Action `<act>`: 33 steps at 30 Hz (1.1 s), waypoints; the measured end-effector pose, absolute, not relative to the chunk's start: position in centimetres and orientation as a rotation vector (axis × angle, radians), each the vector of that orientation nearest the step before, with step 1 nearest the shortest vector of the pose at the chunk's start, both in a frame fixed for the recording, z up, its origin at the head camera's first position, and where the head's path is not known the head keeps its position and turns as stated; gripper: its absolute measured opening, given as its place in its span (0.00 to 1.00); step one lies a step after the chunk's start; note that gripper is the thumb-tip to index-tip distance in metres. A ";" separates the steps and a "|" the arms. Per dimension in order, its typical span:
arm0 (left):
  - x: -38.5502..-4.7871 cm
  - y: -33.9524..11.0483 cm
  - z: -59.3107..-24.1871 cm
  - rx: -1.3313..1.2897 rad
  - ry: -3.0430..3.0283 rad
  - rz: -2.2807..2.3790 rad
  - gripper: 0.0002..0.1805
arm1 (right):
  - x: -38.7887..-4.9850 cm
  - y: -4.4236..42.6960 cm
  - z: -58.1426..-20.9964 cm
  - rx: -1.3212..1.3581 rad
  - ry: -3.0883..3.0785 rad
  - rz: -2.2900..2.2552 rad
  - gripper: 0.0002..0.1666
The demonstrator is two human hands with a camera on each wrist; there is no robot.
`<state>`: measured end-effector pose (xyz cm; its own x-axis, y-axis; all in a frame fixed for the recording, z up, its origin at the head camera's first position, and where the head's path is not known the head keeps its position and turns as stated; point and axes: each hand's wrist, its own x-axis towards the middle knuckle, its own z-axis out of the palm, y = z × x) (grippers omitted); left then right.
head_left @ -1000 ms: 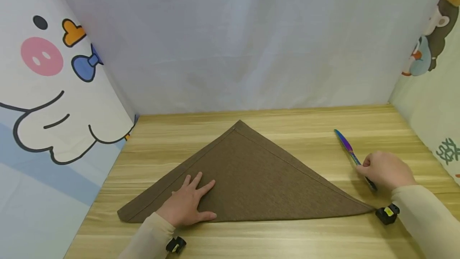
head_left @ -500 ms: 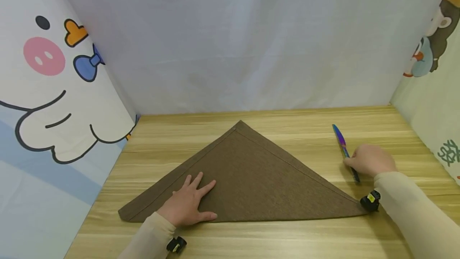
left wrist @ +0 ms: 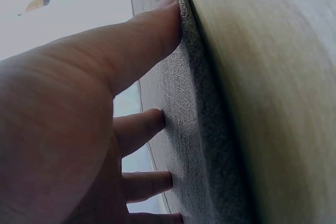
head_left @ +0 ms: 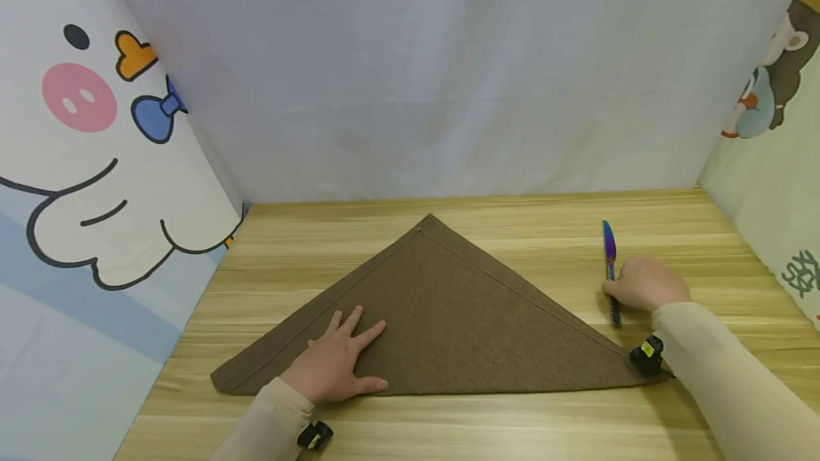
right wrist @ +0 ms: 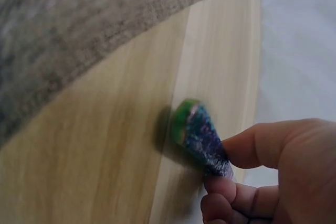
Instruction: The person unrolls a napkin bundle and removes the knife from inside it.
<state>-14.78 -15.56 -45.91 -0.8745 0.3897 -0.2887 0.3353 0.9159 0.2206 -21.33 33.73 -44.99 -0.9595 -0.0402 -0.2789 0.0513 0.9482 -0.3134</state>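
Note:
A brown cloth napkin (head_left: 461,319), folded into a triangle, lies on the table with its peak toward the back. My left hand (head_left: 333,367) rests spread on its lower left part; in the left wrist view the thumb (left wrist: 142,40) and fingertips touch the fabric near the folded front edge. To the right of the napkin, my right hand (head_left: 647,283) pinches a rainbow-coloured table knife (head_left: 609,244) by its handle, blade pointing to the back. The patterned handle end (right wrist: 202,135) sticks out between thumb and fingers in the right wrist view, close over the wood.
The wooden table (head_left: 512,425) ends at a pale curtain (head_left: 416,77) behind. Printed cartoon cloths hang on the left (head_left: 83,183) and right sides. A black wrist camera (head_left: 647,354) on the right wrist overlaps the napkin's right corner.
The right hand has carried the knife left, closer to the napkin, and turned it from slanted to nearly straight toward the back. The left hand has stayed in place.

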 end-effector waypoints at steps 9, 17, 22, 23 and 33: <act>-14.6 -15.4 -45.8 0.539 2.751 0.232 0.49 | -21.4 33.6 -44.9 0.037 2.787 -0.502 0.24; -14.6 -15.5 -45.7 0.538 2.750 0.228 0.49 | -21.5 33.7 -45.1 0.030 2.790 -0.513 0.24; -14.7 -15.5 -45.8 0.542 2.750 0.221 0.49 | -21.6 33.6 -45.1 0.042 2.784 -0.536 0.24; -14.7 -15.5 -45.8 0.543 2.748 0.221 0.49 | -21.6 33.6 -45.1 0.042 2.781 -0.533 0.24; -14.5 -15.7 -45.9 0.547 2.761 0.218 0.49 | -20.2 33.7 -44.2 -0.119 2.835 -0.586 0.26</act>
<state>-14.55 -15.74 -45.87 -0.8765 0.3936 -0.2772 0.3452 0.9152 0.2080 -20.15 33.72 -44.19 -0.9669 -0.1282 -0.2207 -0.0302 0.9161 -0.3997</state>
